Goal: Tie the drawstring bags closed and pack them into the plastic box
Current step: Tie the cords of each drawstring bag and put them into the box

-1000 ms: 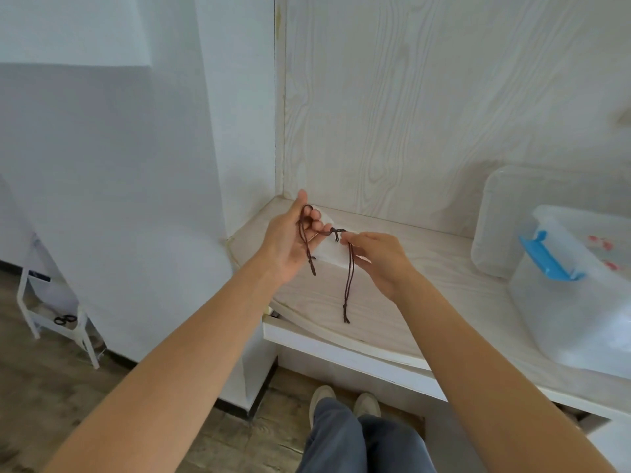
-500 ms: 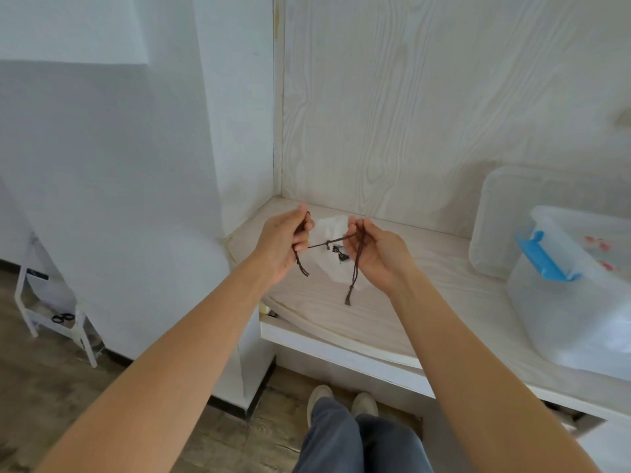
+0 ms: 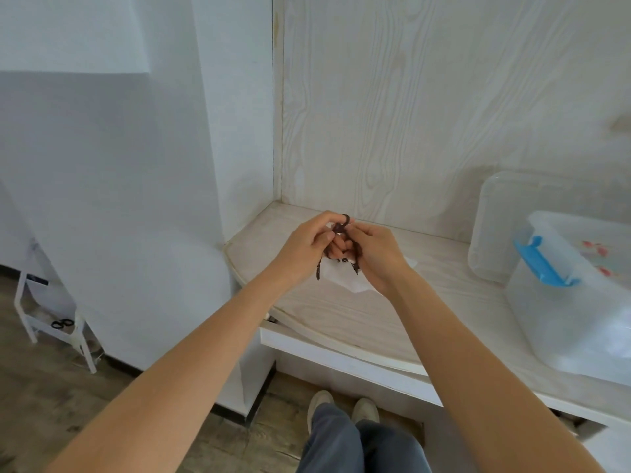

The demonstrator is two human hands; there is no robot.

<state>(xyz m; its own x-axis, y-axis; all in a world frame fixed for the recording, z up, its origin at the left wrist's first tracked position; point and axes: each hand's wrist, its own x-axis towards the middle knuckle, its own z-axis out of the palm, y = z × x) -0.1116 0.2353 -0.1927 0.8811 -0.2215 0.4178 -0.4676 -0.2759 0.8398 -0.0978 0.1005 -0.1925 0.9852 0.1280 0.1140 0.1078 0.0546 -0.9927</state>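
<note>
While my left hand [image 3: 304,247] and right hand [image 3: 374,252] are pinching the cord [image 3: 345,230] together, box [image 3: 573,302] at three o'clock, uneven pulling risks a loose knot.

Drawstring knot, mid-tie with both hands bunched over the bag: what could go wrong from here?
1. The dark cord is bunched between the left hand and right hand; it may tangle rather than knot cleanly.
2. The white bag hangs beneath, held mostly by the cord, so it could slip down.
3. The plastic box sits far right, a long carry.
</note>
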